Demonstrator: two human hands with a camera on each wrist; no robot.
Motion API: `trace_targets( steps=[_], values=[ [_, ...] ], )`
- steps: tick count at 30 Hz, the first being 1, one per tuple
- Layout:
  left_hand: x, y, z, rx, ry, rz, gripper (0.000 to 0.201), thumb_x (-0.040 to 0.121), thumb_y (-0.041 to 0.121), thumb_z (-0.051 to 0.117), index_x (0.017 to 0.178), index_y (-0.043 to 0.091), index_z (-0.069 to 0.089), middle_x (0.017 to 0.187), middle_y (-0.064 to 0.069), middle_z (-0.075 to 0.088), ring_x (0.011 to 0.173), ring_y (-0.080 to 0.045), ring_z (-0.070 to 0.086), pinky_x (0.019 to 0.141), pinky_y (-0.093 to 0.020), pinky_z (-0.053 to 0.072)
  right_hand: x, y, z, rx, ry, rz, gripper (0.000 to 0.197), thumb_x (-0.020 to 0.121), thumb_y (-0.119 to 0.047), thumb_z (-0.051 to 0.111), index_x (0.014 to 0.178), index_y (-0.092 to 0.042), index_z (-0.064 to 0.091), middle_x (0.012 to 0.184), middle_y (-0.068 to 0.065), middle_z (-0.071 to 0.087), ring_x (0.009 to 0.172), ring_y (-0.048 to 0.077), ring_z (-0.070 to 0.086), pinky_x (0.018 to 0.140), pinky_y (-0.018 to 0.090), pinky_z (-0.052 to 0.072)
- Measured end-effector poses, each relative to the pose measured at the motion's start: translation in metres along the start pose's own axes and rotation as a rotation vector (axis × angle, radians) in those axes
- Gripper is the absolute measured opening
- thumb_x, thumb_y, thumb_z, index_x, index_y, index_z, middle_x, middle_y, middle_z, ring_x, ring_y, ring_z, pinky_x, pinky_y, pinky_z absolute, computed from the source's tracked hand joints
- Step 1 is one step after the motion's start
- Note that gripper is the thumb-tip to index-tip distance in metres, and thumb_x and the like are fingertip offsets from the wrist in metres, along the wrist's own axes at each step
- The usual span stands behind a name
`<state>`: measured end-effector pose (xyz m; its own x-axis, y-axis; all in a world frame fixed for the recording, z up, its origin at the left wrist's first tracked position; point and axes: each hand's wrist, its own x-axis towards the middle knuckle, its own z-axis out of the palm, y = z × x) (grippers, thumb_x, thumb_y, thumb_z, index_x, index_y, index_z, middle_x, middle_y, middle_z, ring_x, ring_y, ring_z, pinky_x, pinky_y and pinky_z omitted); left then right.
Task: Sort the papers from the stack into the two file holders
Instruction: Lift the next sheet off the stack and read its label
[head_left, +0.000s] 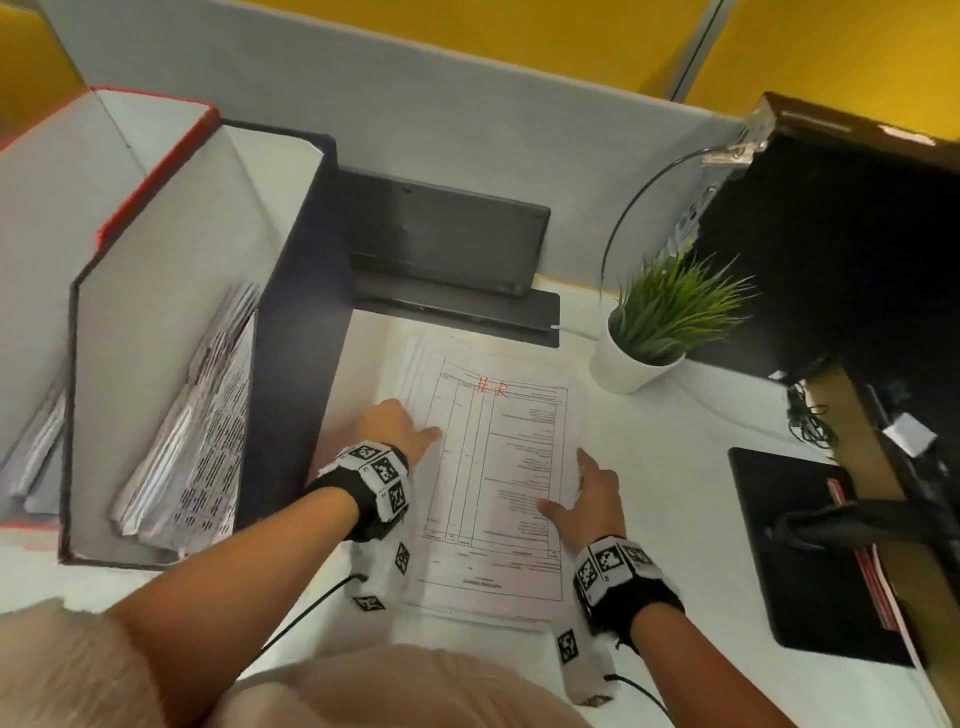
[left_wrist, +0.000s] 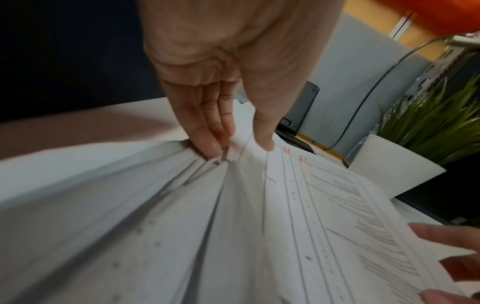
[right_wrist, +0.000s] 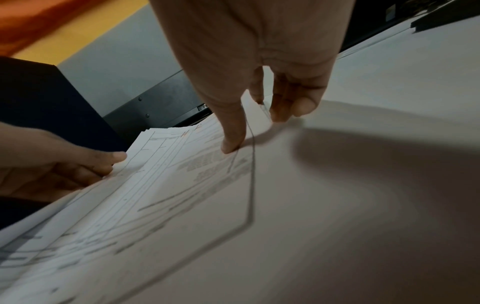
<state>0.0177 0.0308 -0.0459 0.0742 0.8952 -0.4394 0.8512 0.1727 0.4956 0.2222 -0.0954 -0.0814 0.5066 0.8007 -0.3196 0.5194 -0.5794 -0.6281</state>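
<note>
A stack of printed papers (head_left: 493, 483) lies flat on the white desk in front of me. Its top sheet (left_wrist: 324, 205) bears a red "HR" (head_left: 489, 387). My left hand (head_left: 400, 423) pinches the sheet's left edge, thumb on top and fingers at the edge, which is lifted slightly. At the right edge my right hand (head_left: 589, 493) pinches the same sheet, with the thumb (right_wrist: 231, 144) pressing on the print. A dark navy file holder (head_left: 296, 312) holding several papers (head_left: 202, 426) stands to the left. Beyond it a red-edged holder (head_left: 156, 171) also has papers inside.
A potted green plant (head_left: 654, 322) stands right of the stack. Behind the stack a black device (head_left: 447, 234) sits against the grey partition. A black computer case (head_left: 857, 234), cables and a black stand base (head_left: 795, 545) fill the right side.
</note>
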Motion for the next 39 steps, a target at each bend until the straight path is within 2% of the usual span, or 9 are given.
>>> trace_targets(
  steps=[6, 12, 17, 22, 27, 29, 32, 35, 39],
  values=[
    [0.005, 0.004, 0.001, -0.009, 0.099, -0.065, 0.051, 0.069, 0.045, 0.077, 0.061, 0.012, 0.039, 0.05, 0.002, 0.037, 0.041, -0.01, 0.035, 0.037, -0.019, 0.028, -0.002, -0.007, -0.002, -0.142, 0.042, -0.063, 0.094, 0.071, -0.017, 0.079, 0.146, -0.02, 0.022, 0.124, 0.008, 0.031, 0.118, 0.023, 0.041, 0.104, 0.03, 0.038],
    [0.008, 0.007, -0.003, -0.111, 0.147, 0.0, 0.023, 0.077, 0.026, 0.074, 0.071, 0.008, 0.061, 0.068, -0.003, 0.057, 0.062, -0.019, 0.056, 0.06, -0.028, 0.05, -0.003, -0.012, 0.001, -0.109, -0.005, -0.079, 0.092, 0.073, -0.012, 0.077, 0.146, -0.019, 0.021, 0.127, 0.007, 0.031, 0.119, 0.023, 0.045, 0.103, 0.031, 0.041],
    [0.0, 0.007, -0.003, 0.012, 0.18, 0.145, 0.04, 0.089, 0.019, 0.061, 0.053, 0.013, 0.043, 0.055, 0.0, 0.043, 0.055, -0.019, 0.047, 0.056, -0.028, 0.044, -0.001, -0.016, 0.004, -0.007, -0.014, -0.055, 0.092, 0.072, -0.001, 0.075, 0.145, -0.023, 0.023, 0.122, 0.003, 0.033, 0.118, 0.022, 0.047, 0.095, 0.027, 0.041],
    [-0.015, 0.002, -0.004, -0.258, 0.309, 0.493, 0.022, 0.091, 0.001, 0.052, 0.104, 0.005, 0.069, 0.092, -0.006, 0.064, 0.084, -0.018, 0.058, 0.074, -0.021, 0.044, 0.0, -0.02, 0.0, 0.187, -0.025, 0.025, 0.107, 0.065, 0.004, 0.079, 0.146, -0.023, 0.016, 0.131, 0.009, 0.033, 0.122, 0.027, 0.044, 0.104, 0.04, 0.042],
    [-0.015, 0.002, -0.009, -0.635, 0.135, 0.269, 0.021, 0.093, 0.0, 0.046, 0.084, 0.014, 0.058, 0.082, 0.0, 0.06, 0.077, -0.015, 0.057, 0.06, -0.014, 0.045, 0.002, -0.023, -0.017, 0.426, 0.041, 0.137, 0.102, 0.06, -0.004, 0.085, 0.142, -0.017, 0.026, 0.112, 0.006, 0.05, 0.098, 0.019, 0.056, 0.084, 0.03, 0.048],
    [-0.013, 0.004, -0.014, -0.706, 0.037, 0.209, 0.027, 0.09, -0.007, 0.043, 0.078, 0.011, 0.059, 0.087, -0.008, 0.063, 0.086, -0.024, 0.059, 0.075, -0.03, 0.051, 0.003, -0.02, -0.022, 0.47, 0.037, 0.119, 0.069, 0.065, -0.006, 0.082, 0.125, -0.009, 0.048, 0.099, 0.003, 0.056, 0.079, 0.009, 0.055, 0.067, 0.018, 0.045],
    [-0.004, 0.006, -0.018, -0.717, -0.014, 0.112, 0.031, 0.086, -0.009, 0.037, 0.077, -0.002, 0.066, 0.095, -0.024, 0.065, 0.092, -0.037, 0.061, 0.087, -0.045, 0.052, 0.002, -0.013, -0.025, 0.413, 0.027, 0.068, 0.015, 0.074, -0.005, 0.075, 0.078, -0.01, 0.062, 0.075, 0.002, 0.061, 0.069, 0.014, 0.056, 0.062, 0.02, 0.046],
    [0.009, 0.004, -0.021, -0.674, 0.078, 0.009, 0.026, 0.088, 0.003, 0.042, 0.089, -0.007, 0.066, 0.086, -0.02, 0.065, 0.076, -0.032, 0.06, 0.073, -0.038, 0.053, 0.002, -0.002, -0.022, 0.529, 0.095, 0.036, 0.034, 0.075, 0.018, 0.059, 0.056, -0.01, 0.054, 0.056, 0.002, 0.054, 0.053, 0.006, 0.052, 0.048, 0.008, 0.04],
    [0.015, -0.001, -0.026, -0.26, 0.015, -0.029, 0.033, 0.081, 0.034, 0.068, 0.059, 0.01, 0.059, 0.064, -0.001, 0.062, 0.06, -0.018, 0.057, 0.057, -0.023, 0.046, 0.0, 0.001, -0.017, 0.677, 0.093, 0.052, 0.043, 0.073, 0.028, 0.047, 0.058, -0.01, 0.056, 0.035, -0.009, 0.052, 0.035, -0.005, 0.047, 0.038, 0.006, 0.035]
  ],
)
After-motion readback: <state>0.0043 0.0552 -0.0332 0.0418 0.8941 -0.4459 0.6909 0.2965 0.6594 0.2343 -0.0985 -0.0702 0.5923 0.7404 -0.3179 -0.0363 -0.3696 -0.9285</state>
